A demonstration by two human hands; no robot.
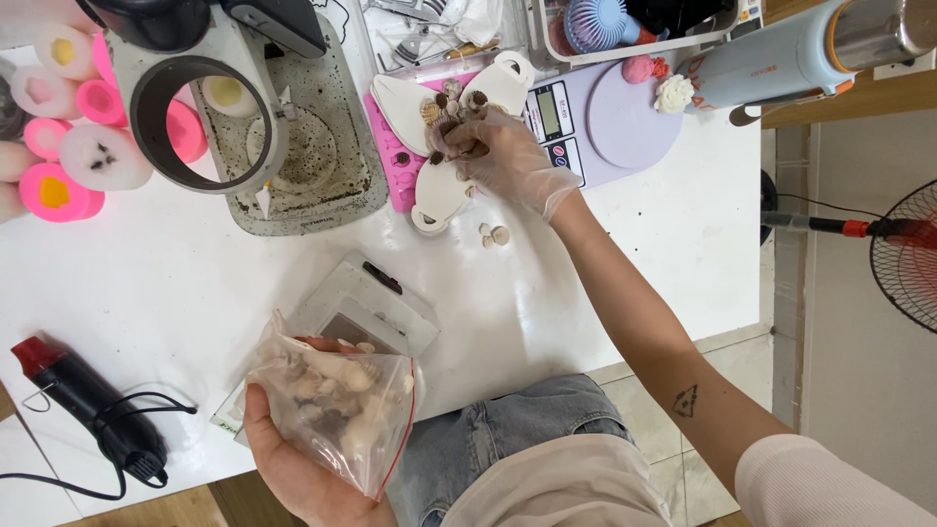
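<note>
Fingers of the gloved right hand [498, 156] pinch small shells [451, 125] — left hand [293, 459] cups shell bag [337, 405].

- Left hand [293, 464]: the wrist runs off the bottom edge; the fingers sit behind a clear bag of shells [337, 405], so their grip cannot be read.
- Right hand [503, 156], gloved: its fingertips are buried among small shells on a white mould [444, 185]; what they pinch is too small to tell.
- Pink tray [390, 146]: mostly covered by the mould pieces and the hand.
- Standing fan [908, 254]: cut by the right edge.
- Pink and white moulds [59, 117]: cropped at the left edge.
- Black heat tool [93, 410]: its cable leaves the frame at the left edge.
- Digital scale [605, 122]: display too small to make out.
</note>
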